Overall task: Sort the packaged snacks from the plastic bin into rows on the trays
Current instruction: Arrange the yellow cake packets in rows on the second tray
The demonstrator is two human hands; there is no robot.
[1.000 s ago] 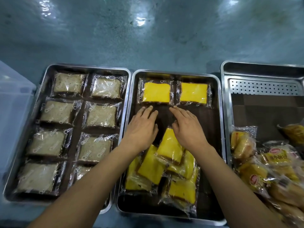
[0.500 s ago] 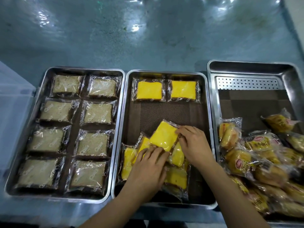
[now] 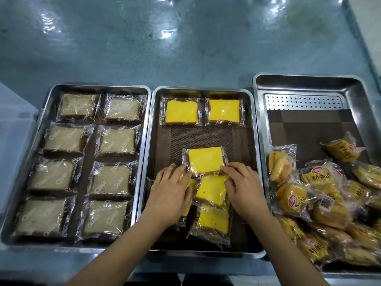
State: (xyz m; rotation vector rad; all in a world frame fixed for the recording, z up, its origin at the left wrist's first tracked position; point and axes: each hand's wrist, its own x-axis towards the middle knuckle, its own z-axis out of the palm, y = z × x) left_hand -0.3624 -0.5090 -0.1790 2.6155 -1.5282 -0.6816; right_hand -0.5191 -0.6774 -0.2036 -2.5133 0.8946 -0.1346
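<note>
over the middle tray [image 3: 175,141], the right hand [image 3: 243,186] pinches the yellow cake packet [image 3: 206,162] at its near right corner; the left hand [image 3: 171,190] touches its left edge, fingers [image 3: 180,169] straight. its near edge overlaps the loose pile [image 3: 212,203], so the slick wrapper may slip and land crooked.

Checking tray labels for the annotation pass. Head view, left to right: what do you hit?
Left to right: bin → left tray of pale packs → middle tray of yellow packs → right tray with bun packs.
</note>
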